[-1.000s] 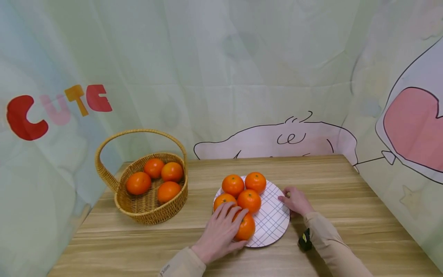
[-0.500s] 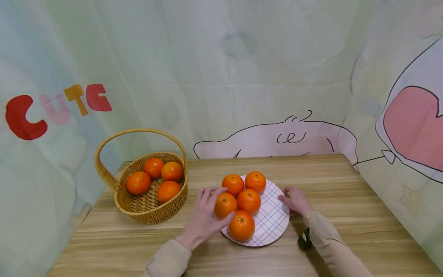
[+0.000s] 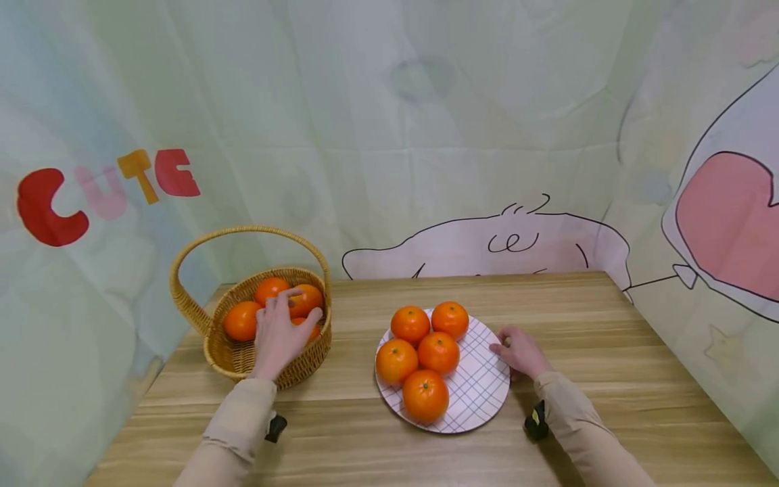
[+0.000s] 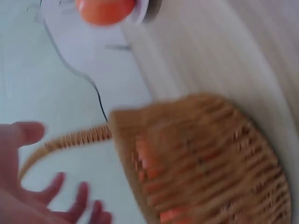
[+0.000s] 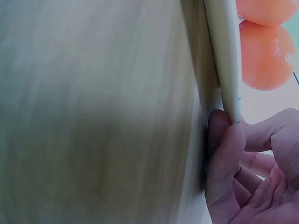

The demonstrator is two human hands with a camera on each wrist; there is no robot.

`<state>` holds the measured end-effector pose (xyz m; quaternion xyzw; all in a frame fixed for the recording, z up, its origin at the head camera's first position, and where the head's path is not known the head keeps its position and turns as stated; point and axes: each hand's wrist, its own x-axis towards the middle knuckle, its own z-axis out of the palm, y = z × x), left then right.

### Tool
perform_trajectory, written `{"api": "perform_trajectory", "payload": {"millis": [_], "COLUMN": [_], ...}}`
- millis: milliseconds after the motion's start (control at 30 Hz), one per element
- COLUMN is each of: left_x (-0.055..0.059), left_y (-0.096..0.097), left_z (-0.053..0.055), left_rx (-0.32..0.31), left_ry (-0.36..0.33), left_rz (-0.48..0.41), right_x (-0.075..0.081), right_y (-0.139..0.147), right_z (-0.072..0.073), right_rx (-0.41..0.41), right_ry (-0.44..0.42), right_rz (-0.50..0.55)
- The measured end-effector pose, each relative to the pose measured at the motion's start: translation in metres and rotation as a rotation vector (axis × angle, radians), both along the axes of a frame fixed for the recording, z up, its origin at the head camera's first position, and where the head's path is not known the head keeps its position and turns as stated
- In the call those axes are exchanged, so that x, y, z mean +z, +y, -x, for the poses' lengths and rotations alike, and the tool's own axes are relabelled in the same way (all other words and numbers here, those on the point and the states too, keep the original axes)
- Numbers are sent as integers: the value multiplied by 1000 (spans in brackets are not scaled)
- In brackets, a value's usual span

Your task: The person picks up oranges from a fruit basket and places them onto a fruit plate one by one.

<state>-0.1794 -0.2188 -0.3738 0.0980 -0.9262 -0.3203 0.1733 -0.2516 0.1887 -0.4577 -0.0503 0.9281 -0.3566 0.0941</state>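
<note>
The left hand (image 3: 281,338) hangs over the basket with its fingers spread and bent a little, grasping nothing; whether a fingertip touches an orange cannot be told. In the left wrist view, which is blurred, the thumb and fingers stand well apart from one another beside the basket's handle (image 3: 189,312).

The wicker basket (image 3: 312,360) stands upright on the left part of the tabletop (image 3: 353,439). Four oranges (image 3: 242,321) lie inside: one at the left, one at the back, one at the right, and one nearer the front, partly hidden by the hand.

The right hand (image 3: 523,353) grips the right edge of the round, checked plate (image 3: 483,375), pinching the rim between thumb and fingers, with fingertips under it. The plate sits to the right of the basket, apart from it. Five more oranges (image 3: 439,353) are grouped on its left half.

Both arms wear beige sleeves (image 3: 239,423). Behind the tabletop hangs a pale green cloth (image 3: 377,135) with cartoon drawings and coloured letters (image 3: 49,210).
</note>
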Motion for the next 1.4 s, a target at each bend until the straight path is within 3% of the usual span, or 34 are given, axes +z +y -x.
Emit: {"api": "perform_trajectory", "payload": {"millis": [100, 200, 533, 900, 1400], "left_x": [3, 2, -7, -12, -17], "left_y": [-14, -23, -30, -33, -30], "left_z": [-1, -1, 6, 9, 12], "left_rx": [24, 18, -22, -67, -69], "left_ry": [-163, -258, -374, -379, -391], "left_rz": [17, 25, -14, 13, 52], "right_x": [0, 0, -2, -4, -5], "right_y": [0, 1, 1, 2, 2], "right_z": [0, 0, 4, 5, 5], "right_rx": [0, 4, -7, -14, -16], "right_ry": [-1, 3, -14, -24, -27], "right_rz": [-2, -4, -14, -17, -25]}}
